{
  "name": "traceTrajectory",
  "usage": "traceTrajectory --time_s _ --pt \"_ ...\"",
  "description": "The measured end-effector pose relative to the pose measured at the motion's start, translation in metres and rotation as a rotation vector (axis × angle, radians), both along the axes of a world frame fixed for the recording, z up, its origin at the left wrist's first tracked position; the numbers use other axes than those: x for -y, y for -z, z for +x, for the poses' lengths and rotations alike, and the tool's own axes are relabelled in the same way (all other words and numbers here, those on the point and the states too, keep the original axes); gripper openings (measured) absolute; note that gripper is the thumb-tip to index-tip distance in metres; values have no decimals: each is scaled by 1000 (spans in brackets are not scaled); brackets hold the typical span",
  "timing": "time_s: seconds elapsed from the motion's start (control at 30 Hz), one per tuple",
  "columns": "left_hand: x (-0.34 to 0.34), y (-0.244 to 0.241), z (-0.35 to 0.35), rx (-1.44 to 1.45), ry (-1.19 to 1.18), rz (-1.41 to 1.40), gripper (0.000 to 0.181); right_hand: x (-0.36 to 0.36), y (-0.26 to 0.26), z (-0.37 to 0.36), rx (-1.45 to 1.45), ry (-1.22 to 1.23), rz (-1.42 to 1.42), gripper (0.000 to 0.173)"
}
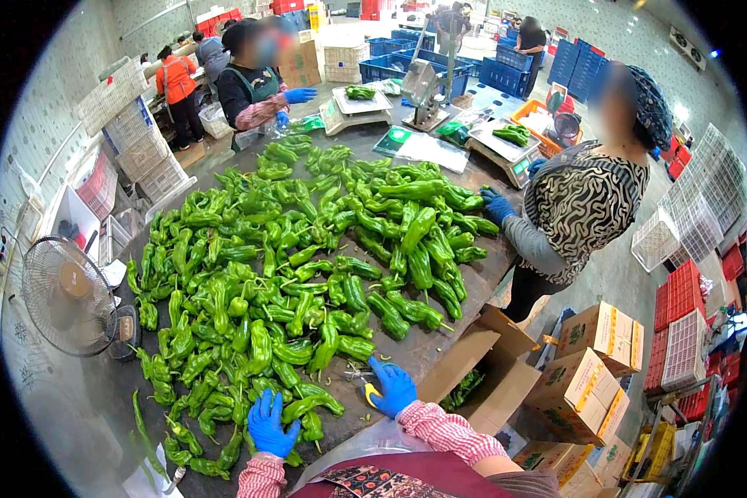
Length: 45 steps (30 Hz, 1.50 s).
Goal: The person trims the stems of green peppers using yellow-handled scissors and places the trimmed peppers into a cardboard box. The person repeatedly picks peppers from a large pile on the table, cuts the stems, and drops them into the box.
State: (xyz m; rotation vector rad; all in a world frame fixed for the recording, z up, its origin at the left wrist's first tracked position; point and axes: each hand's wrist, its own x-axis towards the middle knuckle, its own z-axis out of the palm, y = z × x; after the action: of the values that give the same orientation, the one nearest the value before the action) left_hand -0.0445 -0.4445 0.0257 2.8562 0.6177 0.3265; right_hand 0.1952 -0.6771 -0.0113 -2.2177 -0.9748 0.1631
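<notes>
A broad heap of green peppers (261,274) covers much of a dark table (404,358). My left hand (272,423), in a blue glove, rests with spread fingers on peppers at the near edge of the heap; it grips nothing visible. My right hand (393,387), also gloved in blue, lies on the table to the right of the heap, over a pair of scissors with yellow handles (371,393). The scissors' blades point left, and part of the handle is hidden by the hand, so a grip on them cannot be told.
An open cardboard box (460,367) holding green produce stands beside the table at right. Two co-workers, one at the far left side (255,93) and one at right (588,199), stand near weighing scales (356,106). A fan (71,292) stands left; closed cartons (576,395) are stacked right.
</notes>
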Motion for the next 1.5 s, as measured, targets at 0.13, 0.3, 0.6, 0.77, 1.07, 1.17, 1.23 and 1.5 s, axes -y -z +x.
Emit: traceTrajectory --time_s 0.13,0.3,0.6,0.77,1.07,1.17,1.23,1.5 --pt "0 0 0 0 0 7 82 0 -2 -1 10 7 10 77" --pt "0 1 -1 -17 -8 2 83 0 -1 0 24 -3 26 78" --pt "3 -7 3 -8 -10 -24 82 1 -2 1 3 -16 -1 75" --pt "2 -3 1 5 -2 -10 82 1 -2 0 8 -15 -25 75" --pt "2 -2 1 -17 -8 -9 82 1 2 0 13 7 -5 77" --pt "0 3 -1 -26 -16 -15 81 1 2 0 4 -4 -14 77" --pt "-1 4 -1 -27 -19 -19 81 1 1 1 -11 -18 -30 78" --pt "-1 4 -1 -19 -10 -4 81 1 -2 1 -19 -18 -32 76"
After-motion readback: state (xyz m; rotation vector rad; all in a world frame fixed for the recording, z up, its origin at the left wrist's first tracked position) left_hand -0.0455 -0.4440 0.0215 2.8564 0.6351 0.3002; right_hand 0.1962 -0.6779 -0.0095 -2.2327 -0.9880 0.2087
